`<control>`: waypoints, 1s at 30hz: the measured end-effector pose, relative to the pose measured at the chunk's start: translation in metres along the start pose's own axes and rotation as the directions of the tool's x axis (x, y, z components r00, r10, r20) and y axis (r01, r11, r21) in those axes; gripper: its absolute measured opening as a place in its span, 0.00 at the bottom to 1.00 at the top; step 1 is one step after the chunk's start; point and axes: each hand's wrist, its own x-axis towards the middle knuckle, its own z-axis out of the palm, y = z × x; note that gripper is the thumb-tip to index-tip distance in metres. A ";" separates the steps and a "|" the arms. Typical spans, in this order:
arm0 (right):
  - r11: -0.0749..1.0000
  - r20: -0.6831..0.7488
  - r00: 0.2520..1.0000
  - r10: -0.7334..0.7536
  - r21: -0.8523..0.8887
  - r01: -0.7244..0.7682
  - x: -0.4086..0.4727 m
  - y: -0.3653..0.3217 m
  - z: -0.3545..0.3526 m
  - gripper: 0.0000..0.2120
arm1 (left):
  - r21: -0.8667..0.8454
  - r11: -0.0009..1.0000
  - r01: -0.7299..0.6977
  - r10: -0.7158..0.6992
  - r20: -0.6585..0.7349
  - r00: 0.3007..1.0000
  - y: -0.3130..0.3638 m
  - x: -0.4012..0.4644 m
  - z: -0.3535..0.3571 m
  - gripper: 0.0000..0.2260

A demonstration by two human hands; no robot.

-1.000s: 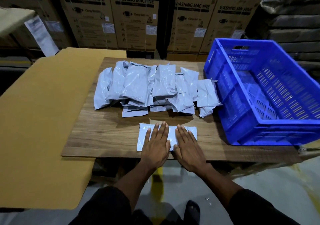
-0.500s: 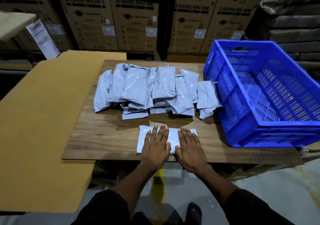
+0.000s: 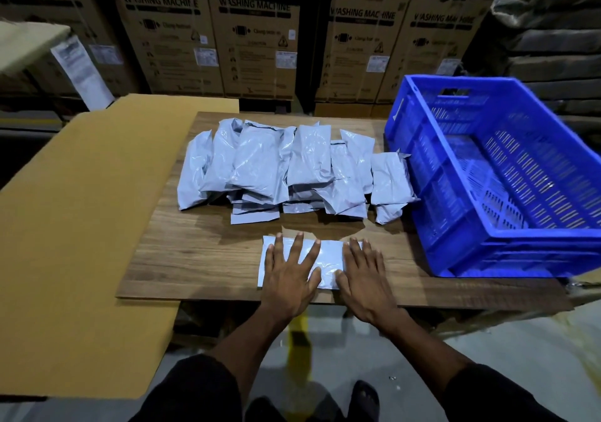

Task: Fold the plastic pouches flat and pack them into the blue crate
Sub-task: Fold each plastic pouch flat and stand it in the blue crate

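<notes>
left hand (image 3: pixel 286 278), right hand (image 3: pixel 366 277) — flat, covering pouch (image 3: pixel 328 259)

pouches (image 3: pixel 292 168): pale grey-blue, glossy. crate (image 3: pixel 507 236): saturated blue, slotted grid walls. board (image 3: pixel 201 252): brown woodgrain. cardboard sheet (image 3: pixel 74 242): plain tan. stacked cartons (image 3: pixel 257 37): brown, black print, white labels. floor stripe (image 3: pixel 297 340): yellow.

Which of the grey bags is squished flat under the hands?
The lone pouch at the table's near edge. The left hand and right hand press it flat, apart from the puffy pile of pouches behind.
</notes>
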 end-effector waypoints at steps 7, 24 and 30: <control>0.983 -0.067 0.991 -0.113 0.140 0.121 0.011 -0.019 0.009 0.28 | -0.060 0.998 -0.032 0.028 -0.058 0.998 -0.004 -0.003 -0.001 0.27; 0.996 -0.026 0.996 -0.081 0.042 0.082 0.009 -0.020 0.009 0.29 | -0.033 0.999 0.022 -0.026 -0.144 0.989 -0.030 -0.008 0.005 0.25; 0.996 0.044 0.996 -0.079 0.032 0.078 0.011 -0.023 0.001 0.31 | 0.015 0.997 0.081 -0.079 -0.111 0.991 -0.034 -0.009 -0.001 0.27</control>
